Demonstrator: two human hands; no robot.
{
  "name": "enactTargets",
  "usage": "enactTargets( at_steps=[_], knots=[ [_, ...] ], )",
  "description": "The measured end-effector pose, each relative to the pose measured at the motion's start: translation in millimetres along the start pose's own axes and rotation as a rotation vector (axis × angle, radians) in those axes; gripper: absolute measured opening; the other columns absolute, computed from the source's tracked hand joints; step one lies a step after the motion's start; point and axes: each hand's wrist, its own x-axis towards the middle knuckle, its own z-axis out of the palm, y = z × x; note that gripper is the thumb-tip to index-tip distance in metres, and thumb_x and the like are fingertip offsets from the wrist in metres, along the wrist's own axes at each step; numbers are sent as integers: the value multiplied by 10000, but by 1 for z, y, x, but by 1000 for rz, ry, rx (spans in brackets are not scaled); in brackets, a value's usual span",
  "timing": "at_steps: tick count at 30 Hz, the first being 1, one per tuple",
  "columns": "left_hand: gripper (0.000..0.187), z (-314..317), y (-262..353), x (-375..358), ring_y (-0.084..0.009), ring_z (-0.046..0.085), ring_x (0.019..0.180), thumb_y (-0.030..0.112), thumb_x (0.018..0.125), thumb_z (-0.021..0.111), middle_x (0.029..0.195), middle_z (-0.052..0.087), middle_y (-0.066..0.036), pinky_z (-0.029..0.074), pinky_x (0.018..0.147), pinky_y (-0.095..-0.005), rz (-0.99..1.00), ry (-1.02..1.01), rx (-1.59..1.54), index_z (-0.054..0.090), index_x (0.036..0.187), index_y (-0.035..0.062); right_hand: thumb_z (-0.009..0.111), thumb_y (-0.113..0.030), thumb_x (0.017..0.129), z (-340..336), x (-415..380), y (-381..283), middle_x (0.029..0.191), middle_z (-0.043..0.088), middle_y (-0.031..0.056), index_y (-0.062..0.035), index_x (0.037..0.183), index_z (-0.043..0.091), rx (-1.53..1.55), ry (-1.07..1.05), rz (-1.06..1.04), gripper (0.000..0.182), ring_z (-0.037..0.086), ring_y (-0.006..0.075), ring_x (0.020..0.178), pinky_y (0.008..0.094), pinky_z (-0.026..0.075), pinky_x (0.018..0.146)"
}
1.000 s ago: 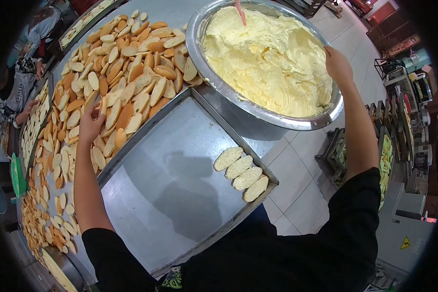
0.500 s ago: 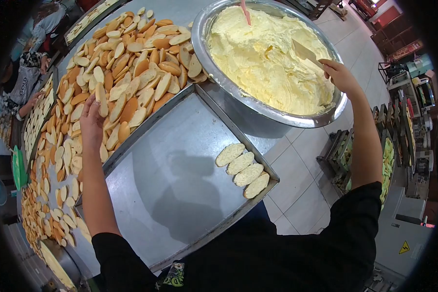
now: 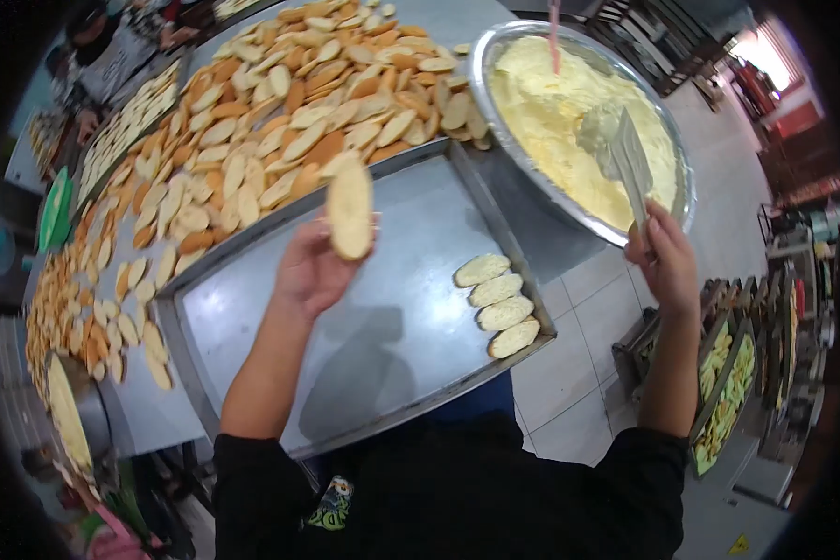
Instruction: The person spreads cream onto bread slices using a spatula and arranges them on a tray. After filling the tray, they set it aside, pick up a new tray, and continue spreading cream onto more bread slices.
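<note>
My left hand (image 3: 322,266) grips a bread slice (image 3: 350,207), its pale cut face turned toward me, above a metal baking tray (image 3: 392,215). In my right hand (image 3: 665,257) is a spatula (image 3: 631,154), its flat blade over the near right part of the pale yellow cream (image 3: 555,140). That cream lies in a large metal bowl (image 3: 483,93). Several coated bread slices (image 3: 504,315) form a row along the tray's right side. Beyond the tray spreads a heap of loose bread slices (image 3: 299,112).
A pink handle (image 3: 554,37) sticks up from the cream. Filled trays (image 3: 126,140) stand by a person (image 3: 112,61) at the far left. A second bowl (image 3: 89,401) sits at the lower left. Racked trays (image 3: 726,392) stand on the right.
My left hand has brought a bread slice from the heap to above the tray. The spatula has swung more upright, with my right hand lower near the bowl's rim. The view has shifted.
</note>
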Motion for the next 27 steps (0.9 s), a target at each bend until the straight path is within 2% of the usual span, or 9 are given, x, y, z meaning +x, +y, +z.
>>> enactTargets(
  at_steps=[2, 3, 5, 8, 11, 21, 24, 25, 27],
  knots=[
    [541, 17, -18, 1, -281, 574, 1015, 232, 839, 519, 1172, 516, -232, 504, 865, -375, -99, -135, -219, 366, 1294, -16, 468, -168, 938, 20, -24, 19, 842, 533, 75, 53, 1249, 439, -144, -21, -27, 382, 479, 119, 716, 246, 390, 610],
    [534, 22, -24, -17, -281, 580, 1007, 238, 849, 511, 1172, 518, -229, 510, 856, -382, -70, -168, -226, 362, 1296, -15, 410, -108, 945, 45, -37, 27, 872, 538, 53, 36, 1241, 444, -322, -120, -92, 331, 474, 125, 734, 251, 384, 645],
    [525, 35, -41, -32, -288, 585, 997, 250, 864, 495, 1171, 516, -227, 519, 847, -392, -81, -218, -273, 368, 1294, -23, 433, -25, 918, 82, -57, 43, 895, 546, 67, 18, 1189, 498, -444, -251, -431, 283, 495, 145, 770, 253, 396, 668],
    [519, 52, -53, -47, -287, 590, 988, 259, 875, 490, 1174, 515, -222, 525, 845, -389, -112, -212, -324, 376, 1292, -28, 493, 85, 824, 123, -65, 62, 902, 577, 120, -4, 1143, 572, -509, -167, -730, 340, 551, 208, 782, 274, 438, 691],
    [515, 54, -56, -61, -252, 597, 1008, 231, 879, 530, 1188, 523, -197, 516, 868, -360, -108, -264, -313, 351, 1305, 5, 515, 104, 788, 144, -71, 71, 908, 578, 132, -20, 1109, 602, -522, -138, -799, 356, 541, 236, 779, 274, 432, 696],
    [545, 57, -49, -89, -272, 595, 1039, 147, 844, 551, 1187, 539, -178, 501, 903, -379, 76, -81, -149, 331, 1319, -7, 574, 77, 691, 122, -72, 61, 819, 537, 55, -103, 1061, 657, -968, -245, -953, 420, 469, 218, 720, 304, 370, 657],
    [538, 54, -47, -91, -274, 609, 1012, 126, 833, 558, 1176, 547, -182, 513, 882, -376, 85, -109, -123, 346, 1308, -7, 583, 80, 702, 108, -74, 55, 820, 536, 59, -93, 1059, 655, -999, -156, -916, 403, 474, 212, 731, 296, 381, 656],
    [534, 53, -47, -91, -274, 611, 1007, 120, 829, 562, 1174, 549, -184, 517, 873, -374, 83, -115, -114, 353, 1303, -7, 541, 87, 789, 102, -75, 55, 904, 545, 116, -34, 1098, 606, -1002, -159, -893, 338, 518, 220, 781, 283, 433, 705],
    [528, 52, -49, -91, -274, 615, 1000, 114, 824, 571, 1170, 551, -186, 524, 858, -372, 75, -114, -100, 365, 1295, -7, 538, 83, 801, 108, -82, 56, 907, 542, 118, -34, 1113, 594, -960, -111, -894, 338, 520, 216, 775, 280, 433, 701]
  ],
)
